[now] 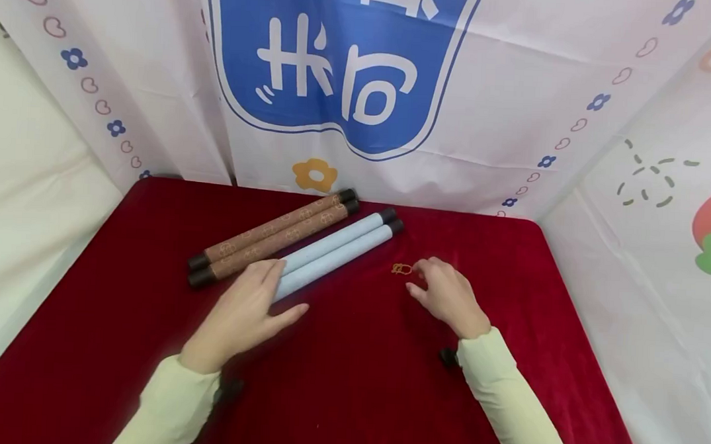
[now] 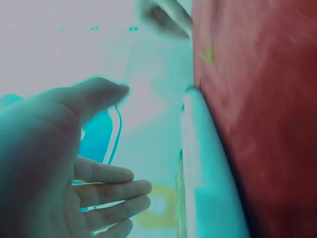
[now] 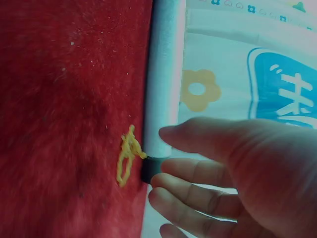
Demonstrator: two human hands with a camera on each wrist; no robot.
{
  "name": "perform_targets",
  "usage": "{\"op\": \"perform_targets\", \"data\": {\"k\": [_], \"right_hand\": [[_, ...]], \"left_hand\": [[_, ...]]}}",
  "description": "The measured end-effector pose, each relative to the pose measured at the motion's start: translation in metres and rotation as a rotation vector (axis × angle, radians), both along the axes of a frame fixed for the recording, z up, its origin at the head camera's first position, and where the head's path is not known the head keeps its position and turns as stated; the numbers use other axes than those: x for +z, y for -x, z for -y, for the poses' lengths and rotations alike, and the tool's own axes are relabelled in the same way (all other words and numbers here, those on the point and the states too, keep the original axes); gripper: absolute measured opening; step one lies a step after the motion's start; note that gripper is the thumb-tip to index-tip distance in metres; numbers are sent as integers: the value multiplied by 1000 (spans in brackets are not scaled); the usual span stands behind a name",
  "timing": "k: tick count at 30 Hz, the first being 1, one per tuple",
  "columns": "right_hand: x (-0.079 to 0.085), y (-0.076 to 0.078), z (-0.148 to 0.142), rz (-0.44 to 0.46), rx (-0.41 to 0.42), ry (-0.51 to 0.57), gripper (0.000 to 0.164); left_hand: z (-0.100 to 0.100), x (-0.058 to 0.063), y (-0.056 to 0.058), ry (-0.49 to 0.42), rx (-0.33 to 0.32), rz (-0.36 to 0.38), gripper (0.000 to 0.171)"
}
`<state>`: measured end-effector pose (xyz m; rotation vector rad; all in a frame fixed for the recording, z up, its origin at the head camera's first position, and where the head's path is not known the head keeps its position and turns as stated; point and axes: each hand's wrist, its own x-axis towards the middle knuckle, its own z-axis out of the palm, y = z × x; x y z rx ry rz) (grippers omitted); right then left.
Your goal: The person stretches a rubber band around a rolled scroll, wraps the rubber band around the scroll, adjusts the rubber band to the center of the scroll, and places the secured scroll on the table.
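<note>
Two light blue rolls (image 1: 337, 253) with black ends lie side by side on the red cloth. My left hand (image 1: 238, 319) is over their near end, its thumb spread away; in the left wrist view its fingers (image 2: 116, 193) are loosely extended and grip nothing. Tangled yellow rubber bands (image 1: 402, 269) lie on the cloth right of the rolls. Just beside them is my right hand (image 1: 447, 295), its fingers slightly bent. The right wrist view shows the bands (image 3: 126, 156) near a roll's black end (image 3: 151, 170), with nothing between thumb and fingers.
Two brown patterned rolls (image 1: 277, 235) with black ends lie behind and left of the blue ones. Red velvet cloth (image 1: 354, 381) covers the table. A printed white curtain (image 1: 485, 122) hangs along the back edge, with white fabric walls (image 1: 640, 261) at the sides.
</note>
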<state>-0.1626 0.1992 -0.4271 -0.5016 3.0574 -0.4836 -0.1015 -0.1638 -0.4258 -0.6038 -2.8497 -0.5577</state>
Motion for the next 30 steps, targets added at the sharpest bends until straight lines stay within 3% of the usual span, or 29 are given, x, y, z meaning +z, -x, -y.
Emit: {"op": "perform_targets", "data": {"k": [2,5,13,22,30], "right_hand": [[-2,11,6,50,-5,35,33],[-8,23,13,100,-20,58,27],[-25,38,17,139,-102,60,17],[-33,37,18,215,-144,133,13],[-18,29,15,205,-120,176,11]], "left_hand": [[-16,2,10,-11,-30,-19,77],[-40,2,24,-60,-73,11,65],[-86,-8,57,-184,-183,220,49],[-102,-21,60,-284,-196,278,44],[-104,-23,61,-308,-220,270,40]]}}
